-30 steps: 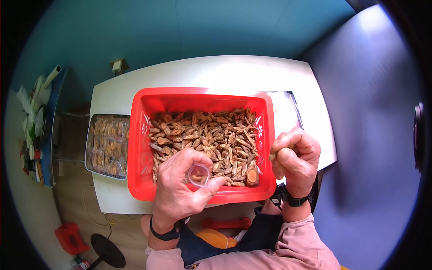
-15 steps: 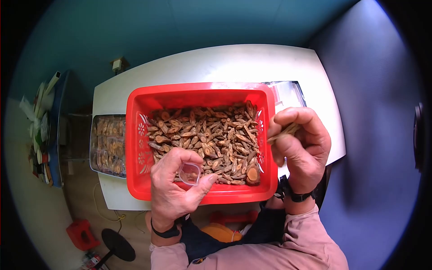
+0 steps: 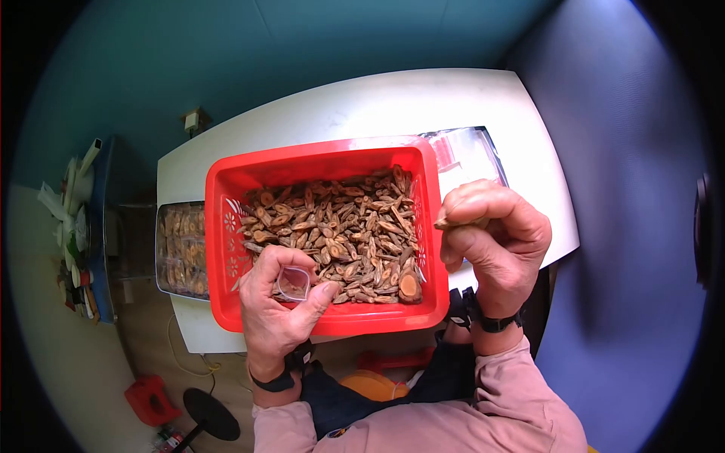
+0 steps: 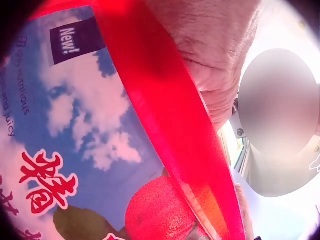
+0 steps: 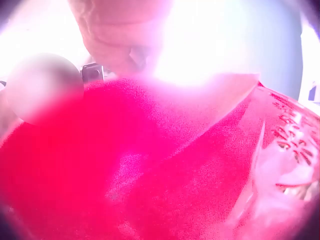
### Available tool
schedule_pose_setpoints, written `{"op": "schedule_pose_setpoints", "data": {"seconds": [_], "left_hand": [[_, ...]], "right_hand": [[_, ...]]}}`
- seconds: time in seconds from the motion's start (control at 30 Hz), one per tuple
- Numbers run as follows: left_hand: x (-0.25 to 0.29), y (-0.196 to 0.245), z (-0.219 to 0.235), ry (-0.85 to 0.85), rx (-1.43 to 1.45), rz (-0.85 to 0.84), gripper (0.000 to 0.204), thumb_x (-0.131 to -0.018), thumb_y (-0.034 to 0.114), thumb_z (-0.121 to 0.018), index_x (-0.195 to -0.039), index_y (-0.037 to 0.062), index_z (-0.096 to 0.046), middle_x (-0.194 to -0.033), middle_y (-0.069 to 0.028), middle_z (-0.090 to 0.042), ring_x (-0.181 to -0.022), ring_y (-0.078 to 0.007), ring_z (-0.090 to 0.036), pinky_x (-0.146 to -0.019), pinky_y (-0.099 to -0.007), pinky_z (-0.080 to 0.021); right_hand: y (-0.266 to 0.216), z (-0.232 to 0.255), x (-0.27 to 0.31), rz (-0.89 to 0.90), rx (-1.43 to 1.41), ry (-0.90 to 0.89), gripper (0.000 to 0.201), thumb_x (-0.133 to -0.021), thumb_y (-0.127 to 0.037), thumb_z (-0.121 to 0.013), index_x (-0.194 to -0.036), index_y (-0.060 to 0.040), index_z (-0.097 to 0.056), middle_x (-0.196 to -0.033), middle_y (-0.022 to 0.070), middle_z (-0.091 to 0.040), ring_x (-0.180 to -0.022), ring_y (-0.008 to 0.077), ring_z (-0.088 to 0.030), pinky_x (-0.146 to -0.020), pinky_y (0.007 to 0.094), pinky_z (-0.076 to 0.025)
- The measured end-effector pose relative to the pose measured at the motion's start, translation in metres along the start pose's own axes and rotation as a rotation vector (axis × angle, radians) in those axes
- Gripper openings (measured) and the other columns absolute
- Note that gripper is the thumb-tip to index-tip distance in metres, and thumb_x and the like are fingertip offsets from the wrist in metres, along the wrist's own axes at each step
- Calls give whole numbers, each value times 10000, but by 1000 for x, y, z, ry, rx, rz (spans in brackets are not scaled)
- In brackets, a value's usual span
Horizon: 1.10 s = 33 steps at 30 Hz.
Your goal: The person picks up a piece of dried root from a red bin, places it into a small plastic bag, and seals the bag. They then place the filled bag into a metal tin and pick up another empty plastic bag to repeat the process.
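A red plastic basket (image 3: 217, 253) on the white table holds a heap of dried brown root slices (image 3: 340, 223). Over its near left part, my left hand (image 3: 273, 321) holds a small clear plastic bag (image 3: 294, 284) between thumb and fingers, its mouth round and facing up, with a little brown showing inside. Beyond the right rim, my right hand (image 3: 502, 245) pinches a root slice (image 3: 444, 224) between thumb and curled forefinger. In the left wrist view the hand (image 4: 215, 55) shows past a red rim; in the right wrist view, the hand (image 5: 120, 35) shows above the red basket wall (image 5: 115, 165).
Left of the basket, a tray (image 3: 181, 294) holds bagged slices in rows. Flat clear plastic (image 3: 472, 155) lies at the table's right. A blue-grey surface (image 3: 619, 249) rises to the right. A printed panel (image 4: 85, 110) fills much of the left wrist view.
My right hand has risen and turned, hiding more of the slice it pinches. My left hand keeps the bag over the basket. The basket sits further left in the head view.
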<state>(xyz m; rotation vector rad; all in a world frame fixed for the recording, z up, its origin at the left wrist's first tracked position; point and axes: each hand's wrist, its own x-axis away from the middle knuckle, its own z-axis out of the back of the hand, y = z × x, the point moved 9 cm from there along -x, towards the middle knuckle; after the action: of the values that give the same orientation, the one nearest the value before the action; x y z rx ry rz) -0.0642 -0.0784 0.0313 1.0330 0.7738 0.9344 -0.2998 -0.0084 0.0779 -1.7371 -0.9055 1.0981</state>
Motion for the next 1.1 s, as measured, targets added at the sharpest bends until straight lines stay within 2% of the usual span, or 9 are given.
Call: {"op": "schedule_pose_setpoints", "data": {"seconds": [0.17, 0.37, 0.43, 0.5, 0.57, 0.73, 0.83, 0.97, 1.1], "left_hand": [[1, -4, 0, -1, 25, 18, 312, -729, 142, -847, -909, 66, -604, -715, 2, -595, -639, -70, -562, -586, -226, -453], [0, -2, 2, 8, 58, 39, 293, -733, 110, -832, -908, 62, -602, -713, -1, -589, -642, -78, -565, -597, -228, -457], [0, 1, 1, -6, 63, 22, 282, -735, 91, -823, -909, 59, -603, -717, -4, -586, -642, -84, -564, -601, -235, -460], [0, 2, 1, -4, 49, 18, 281, -734, 87, -822, -909, 59, -603, -719, -2, -583, -643, -84, -562, -601, -237, -460], [0, 4, 0, -9, 33, 12, 281, -733, 84, -821, -909, 60, -603, -720, -1, -580, -644, -84, -560, -601, -239, -460], [3, 0, -5, -20, 71, 38, 280, -733, 82, -822, -912, 60, -607, -736, 12, -591, -654, -68, -559, -606, -227, -458], [5, 4, -11, -72, 108, 57, 270, -753, 35, -793, -922, 55, -585, -781, 28, -582, -671, -20, -505, -605, -178, -394], [6, 9, -10, -84, 94, 38, 281, -740, 81, -829, -916, 65, -611, -724, 30, -593, -651, -39, -549, -609, -208, -453], [5, 25, -9, -117, 95, -3, 286, -738, 74, -835, -917, 64, -613, -717, 29, -592, -647, -41, -555, -605, -207, -454]], "right_hand": [[-1, -15, 5, 1, 206, -176, 89, -880, -12, -704, -952, 38, -686, -822, 62, -675, -683, 98, -605, -613, 224, -474], [22, -19, 4, -192, -113, 4, 133, -895, 51, -665, -1021, 23, -695, -888, 49, -661, -676, 59, -603, -560, 176, -443], [20, -23, 2, -68, -58, -159, 186, -883, 49, -682, -1068, 33, -692, -869, 49, -658, -678, 59, -610, -546, 171, -444], [25, -25, 2, -107, -19, -219, 124, -905, -4, -677, -1022, 34, -692, -848, 63, -660, -666, 86, -614, -559, 201, -457], [14, -31, 1, 133, 197, -278, 118, -933, -80, -666, -958, 34, -684, -828, 77, -653, -652, 125, -618, -569, 245, -464], [18, -31, 4, -6, 254, -277, 268, -1004, -199, -591, -864, 25, -638, -696, 51, -602, -624, 127, -565, -565, 270, -441], [22, -33, 3, -30, 264, -348, 257, -1006, -189, -586, -866, 20, -640, -695, 50, -600, -621, 127, -562, -561, 269, -436], [13, -36, -1, 68, 231, -289, 121, -969, -67, -608, -1001, 30, -675, -792, 50, -635, -679, 129, -612, -625, 266, -494], [26, -27, 3, -157, 32, -231, 155, -901, 34, -664, -1054, 28, -689, -909, 40, -665, -704, 61, -615, -623, 208, -502]]}}
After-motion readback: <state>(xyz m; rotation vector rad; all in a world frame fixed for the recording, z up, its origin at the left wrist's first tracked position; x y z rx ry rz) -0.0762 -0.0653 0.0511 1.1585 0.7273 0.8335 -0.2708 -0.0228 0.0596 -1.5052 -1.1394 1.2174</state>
